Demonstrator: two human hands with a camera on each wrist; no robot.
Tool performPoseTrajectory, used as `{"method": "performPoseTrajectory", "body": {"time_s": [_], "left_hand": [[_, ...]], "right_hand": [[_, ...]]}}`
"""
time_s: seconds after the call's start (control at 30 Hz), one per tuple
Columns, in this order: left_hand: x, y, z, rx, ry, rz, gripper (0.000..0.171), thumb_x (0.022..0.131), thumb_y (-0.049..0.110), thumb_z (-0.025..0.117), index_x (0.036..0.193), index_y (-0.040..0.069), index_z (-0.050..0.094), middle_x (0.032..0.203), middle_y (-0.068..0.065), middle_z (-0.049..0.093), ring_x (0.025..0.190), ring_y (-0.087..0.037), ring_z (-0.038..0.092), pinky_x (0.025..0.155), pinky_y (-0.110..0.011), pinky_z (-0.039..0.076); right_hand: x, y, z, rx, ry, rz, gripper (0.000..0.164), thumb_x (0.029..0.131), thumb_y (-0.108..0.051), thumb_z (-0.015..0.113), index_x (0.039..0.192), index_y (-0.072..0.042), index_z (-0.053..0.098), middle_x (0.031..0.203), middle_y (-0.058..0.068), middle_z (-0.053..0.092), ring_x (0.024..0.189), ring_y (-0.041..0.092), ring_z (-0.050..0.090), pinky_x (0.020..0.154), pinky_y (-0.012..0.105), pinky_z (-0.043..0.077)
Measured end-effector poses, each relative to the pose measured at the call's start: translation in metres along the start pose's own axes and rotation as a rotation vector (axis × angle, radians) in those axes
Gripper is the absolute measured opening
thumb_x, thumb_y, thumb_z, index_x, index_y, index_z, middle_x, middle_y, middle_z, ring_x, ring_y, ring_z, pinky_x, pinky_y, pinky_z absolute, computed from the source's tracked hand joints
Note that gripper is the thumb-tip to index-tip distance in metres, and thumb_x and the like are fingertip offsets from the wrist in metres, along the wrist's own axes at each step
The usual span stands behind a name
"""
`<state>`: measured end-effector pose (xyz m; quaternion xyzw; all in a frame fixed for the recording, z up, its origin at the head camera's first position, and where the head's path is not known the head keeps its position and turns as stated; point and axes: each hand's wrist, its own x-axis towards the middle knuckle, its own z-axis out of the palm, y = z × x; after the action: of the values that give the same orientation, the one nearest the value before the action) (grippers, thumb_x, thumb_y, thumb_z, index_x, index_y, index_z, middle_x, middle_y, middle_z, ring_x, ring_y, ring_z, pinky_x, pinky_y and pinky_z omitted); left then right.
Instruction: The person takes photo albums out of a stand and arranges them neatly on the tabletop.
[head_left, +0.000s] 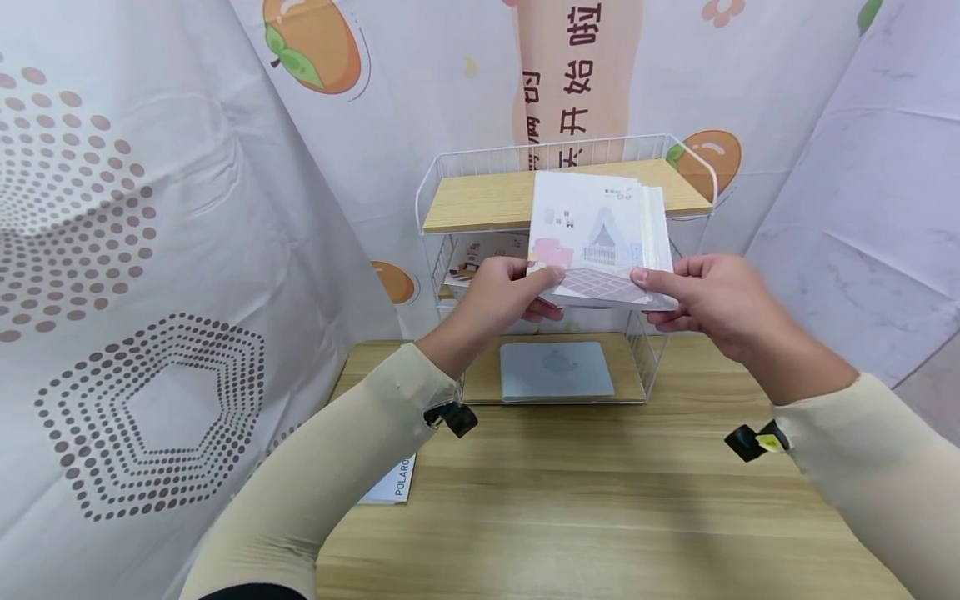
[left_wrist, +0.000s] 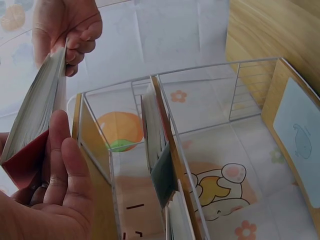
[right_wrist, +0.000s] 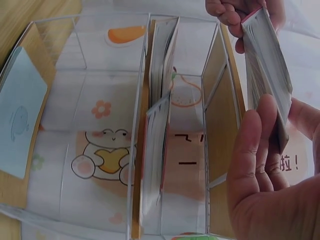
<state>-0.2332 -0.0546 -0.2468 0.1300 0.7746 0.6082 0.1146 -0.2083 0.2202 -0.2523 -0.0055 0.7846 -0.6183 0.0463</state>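
Both hands hold a pale-covered book (head_left: 588, 233) in front of the upper part of a white wire rack, its printed cover facing up with a barcode and a pink and grey picture. My left hand (head_left: 498, 296) grips its near left side, thumb on the cover and fingers beneath. At its right corner my right hand (head_left: 708, 292) pinches it the same way. Page edges fan slightly in the left wrist view, where a red spine or cover edge (left_wrist: 25, 162) shows by the left hand. Whether it is one book or two stacked cannot be told.
The rack has a wooden top shelf (head_left: 480, 200). More books (right_wrist: 155, 145) lie on its middle shelf, partly behind the left hand. A light blue notebook (head_left: 557, 371) with a whale drawing lies on the bottom shelf. A white booklet (head_left: 393, 483) lies on the table, partly under the left sleeve.
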Motion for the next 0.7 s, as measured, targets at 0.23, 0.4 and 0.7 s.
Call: {"method": "performPoseTrajectory", "body": {"time_s": [0.23,0.4,0.7], "left_hand": [[-0.013,-0.011,-0.004,-0.047,-0.009,0.026,0.033,0.099,0.038,0.069,0.113,0.008,0.071,0.107,-0.008,0.078,0.092,-0.029,0.079,0.086,-0.038,0.064],[-0.021,-0.016,-0.003,-0.078,0.006,0.053,0.033,0.099,0.035,0.071,0.117,0.007,0.070,0.109,-0.010,0.076,0.094,-0.033,0.078,0.085,-0.038,0.064],[-0.032,-0.033,-0.002,-0.063,0.025,0.139,0.029,0.099,0.030,0.071,0.116,0.006,0.072,0.106,-0.011,0.077,0.083,-0.028,0.079,0.076,-0.037,0.065]], "right_hand": [[-0.005,0.008,0.009,-0.002,-0.012,-0.036,0.039,0.090,-0.038,0.082,0.094,-0.002,0.068,0.098,-0.009,0.072,0.069,0.018,0.075,0.071,0.036,0.066],[-0.009,0.013,0.014,-0.003,-0.015,-0.048,0.038,0.090,-0.037,0.082,0.092,-0.002,0.068,0.083,-0.004,0.076,0.070,0.016,0.074,0.070,0.036,0.065],[-0.015,0.028,0.026,0.049,-0.036,-0.076,0.042,0.091,-0.033,0.082,0.101,0.004,0.066,0.087,-0.003,0.078,0.070,0.016,0.073,0.071,0.036,0.065]]}}
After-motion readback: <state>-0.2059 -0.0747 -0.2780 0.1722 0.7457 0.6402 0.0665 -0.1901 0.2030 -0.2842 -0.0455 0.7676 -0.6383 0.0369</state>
